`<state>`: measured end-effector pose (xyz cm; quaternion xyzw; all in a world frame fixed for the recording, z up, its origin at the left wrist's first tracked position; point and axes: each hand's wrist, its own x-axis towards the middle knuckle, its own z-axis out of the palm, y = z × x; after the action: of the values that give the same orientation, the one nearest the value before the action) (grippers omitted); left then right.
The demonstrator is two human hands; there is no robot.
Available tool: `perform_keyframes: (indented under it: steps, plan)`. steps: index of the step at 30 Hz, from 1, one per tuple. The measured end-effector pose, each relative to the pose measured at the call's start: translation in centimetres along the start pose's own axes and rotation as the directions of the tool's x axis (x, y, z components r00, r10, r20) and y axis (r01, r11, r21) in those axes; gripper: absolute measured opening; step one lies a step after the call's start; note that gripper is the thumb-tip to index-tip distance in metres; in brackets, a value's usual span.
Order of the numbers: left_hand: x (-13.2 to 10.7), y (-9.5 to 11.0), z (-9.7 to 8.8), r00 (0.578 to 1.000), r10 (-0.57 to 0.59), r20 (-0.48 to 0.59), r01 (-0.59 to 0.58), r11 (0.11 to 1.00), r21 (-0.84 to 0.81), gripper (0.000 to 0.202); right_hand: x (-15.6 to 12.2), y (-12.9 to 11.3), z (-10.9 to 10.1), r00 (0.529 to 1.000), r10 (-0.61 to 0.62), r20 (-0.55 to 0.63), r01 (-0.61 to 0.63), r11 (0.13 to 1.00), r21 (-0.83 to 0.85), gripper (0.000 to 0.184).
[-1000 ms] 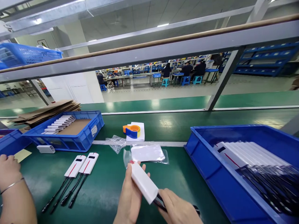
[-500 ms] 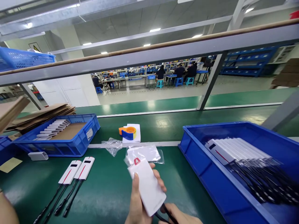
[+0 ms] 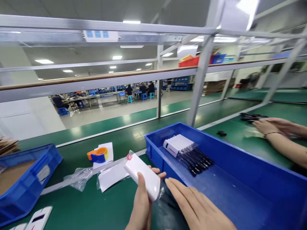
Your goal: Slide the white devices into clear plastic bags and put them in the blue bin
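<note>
My left hand (image 3: pixel 142 198) is closed around a flat white device (image 3: pixel 143 175), gripping it by its sides with the thumb on top. The device is tilted, and a red mark shows at its far end. Clear plastic shows at its near end, so it seems to be in a bag; its cables are hard to make out. To the right of that end, my right hand (image 3: pixel 200 206) is stretched out, palm down, fingers straight. I see nothing held in it. Under the device's far end lie white sheets or sleeves (image 3: pixel 112 175) in clear plastic.
A long blue bin (image 3: pixel 230 188) stands on the right, holding a row of bagged white devices (image 3: pixel 178 145) with black cables. An orange and blue tape dispenser (image 3: pixel 98 155) lies ahead. Another blue bin (image 3: pixel 51 163) is left. At far right, a co-worker's hands (image 3: pixel 271 126) handle black cables.
The view has swung right, bringing more of the long bin and a co-worker's hands into sight. My right hand has left the black cables and straightened its fingers. The device stays in my left hand.
</note>
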<state>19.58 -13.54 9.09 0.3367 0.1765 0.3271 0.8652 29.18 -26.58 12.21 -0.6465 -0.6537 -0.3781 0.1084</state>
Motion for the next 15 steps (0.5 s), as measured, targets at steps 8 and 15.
perform_keyframes:
  steps: [8, 15]
  plan:
    - [3.9, -2.5, 6.9, 0.966, -0.166, 0.2, 0.112, 0.961, 0.253, 0.059, 1.7, 8.5, 0.6, 0.957, 0.177, 0.23, -0.193, 0.98, 0.05, 0.026]
    - [2.0, -2.2, -2.0, 0.963, -0.193, 0.189, 0.102, 0.908, 0.405, 0.053, 3.0, 16.1, 11.8, 0.772, 0.405, 0.49, -0.538, 0.826, 0.166, 0.021]
